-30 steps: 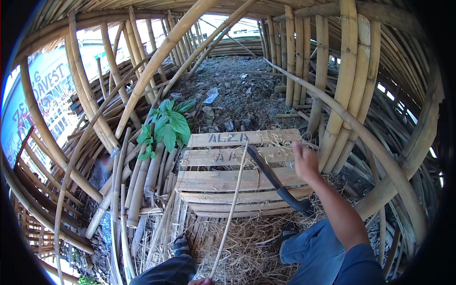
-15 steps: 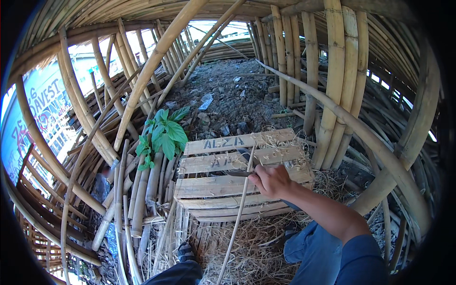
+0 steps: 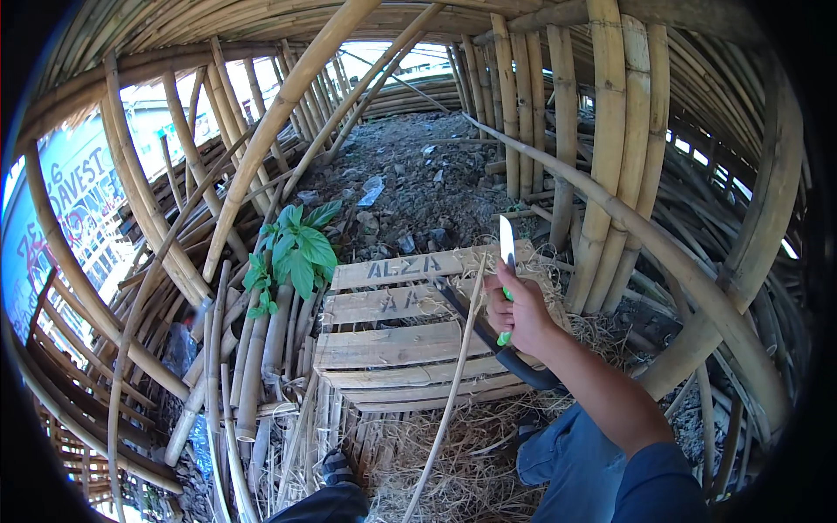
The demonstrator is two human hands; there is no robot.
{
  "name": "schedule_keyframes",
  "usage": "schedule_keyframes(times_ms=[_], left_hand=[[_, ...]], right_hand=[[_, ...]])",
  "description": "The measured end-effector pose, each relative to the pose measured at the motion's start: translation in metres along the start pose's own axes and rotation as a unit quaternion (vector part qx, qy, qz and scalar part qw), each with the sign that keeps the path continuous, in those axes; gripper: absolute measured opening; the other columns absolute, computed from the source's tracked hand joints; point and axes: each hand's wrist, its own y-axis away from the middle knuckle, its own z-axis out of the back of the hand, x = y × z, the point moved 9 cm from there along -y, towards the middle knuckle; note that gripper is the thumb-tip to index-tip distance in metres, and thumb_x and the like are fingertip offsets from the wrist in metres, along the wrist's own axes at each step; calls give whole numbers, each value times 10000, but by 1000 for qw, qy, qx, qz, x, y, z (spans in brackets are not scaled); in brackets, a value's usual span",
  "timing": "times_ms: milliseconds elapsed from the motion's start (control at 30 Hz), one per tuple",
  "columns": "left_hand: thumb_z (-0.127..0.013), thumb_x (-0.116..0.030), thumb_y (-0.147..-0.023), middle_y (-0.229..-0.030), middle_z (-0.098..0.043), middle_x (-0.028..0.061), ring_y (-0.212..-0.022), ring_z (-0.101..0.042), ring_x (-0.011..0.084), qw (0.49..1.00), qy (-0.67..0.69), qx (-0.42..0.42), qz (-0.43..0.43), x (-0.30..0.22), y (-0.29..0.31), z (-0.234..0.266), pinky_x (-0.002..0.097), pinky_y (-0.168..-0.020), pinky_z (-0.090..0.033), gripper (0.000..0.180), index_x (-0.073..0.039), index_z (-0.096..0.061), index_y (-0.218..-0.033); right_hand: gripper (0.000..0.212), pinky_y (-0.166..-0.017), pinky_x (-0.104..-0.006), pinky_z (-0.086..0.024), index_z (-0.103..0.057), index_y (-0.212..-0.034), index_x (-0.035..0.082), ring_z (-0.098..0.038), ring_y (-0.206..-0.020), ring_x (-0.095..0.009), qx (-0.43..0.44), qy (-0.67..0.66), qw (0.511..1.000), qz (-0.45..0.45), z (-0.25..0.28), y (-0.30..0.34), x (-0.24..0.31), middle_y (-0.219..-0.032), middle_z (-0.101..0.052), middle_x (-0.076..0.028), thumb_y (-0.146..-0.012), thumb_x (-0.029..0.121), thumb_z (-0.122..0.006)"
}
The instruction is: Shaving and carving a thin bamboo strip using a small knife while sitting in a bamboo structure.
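My right hand [image 3: 521, 312] is closed around the green handle of a knife [image 3: 507, 240], its pale blade pointing up. Just left of the fingers, a long thin bamboo strip [image 3: 451, 397] slants from the lower edge up across a slatted wooden crate [image 3: 384, 343]. Whether the fingers touch the strip I cannot tell. Beneath the hand, a dark curved tube-like thing [image 3: 530, 376] lies over the crate, partly hidden by my hand and forearm. My left hand is out of view.
Bamboo shavings [image 3: 466, 471] cover the ground between my feet and lie on the crate's right side. Bamboo poles [image 3: 253, 375] and a leafy plant [image 3: 301, 253] stand left of the crate. A slanting pole [image 3: 628, 218] and upright posts [image 3: 615, 148] bound the right side.
My right hand has risen slightly and turned; the knife blade, earlier pointing left across the bamboo strip, now points up away from it. More of the dark tube-like thing shows.
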Motion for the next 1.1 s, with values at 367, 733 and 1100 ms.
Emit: schedule_keyframes(times_ms=[367,733,1100], left_hand=[[-451,-309,-943,-526,-368,-30,-404,-316,67,977,-128,1,-173,-88,-38,-36,229,-371,-261,279,-59,-546,-865],[-445,-223,-950,-643,-422,-34,-510,-343,33,956,-89,-27,-277,-191,-64,-62,182,-448,-277,214,-39,-543,-903],[-461,-194,-945,-675,-470,-33,-529,-373,30,953,-10,-63,-296,-183,-63,-46,179,-461,-294,188,-30,-553,-931]], right_hand=[[204,-370,-207,-198,-566,-819,46,-276,-386,-25,18,37,996,81,-37,3,13,-498,-356,74,-862,240,-610],[469,-430,-242,-293,-543,-695,35,-396,-466,-66,-37,120,979,163,-61,20,-8,-530,-441,33,-922,426,-420],[374,-383,-358,-415,-481,-614,45,-548,-408,-257,196,539,697,432,-146,80,-31,-456,-497,-101,-844,331,-549]])
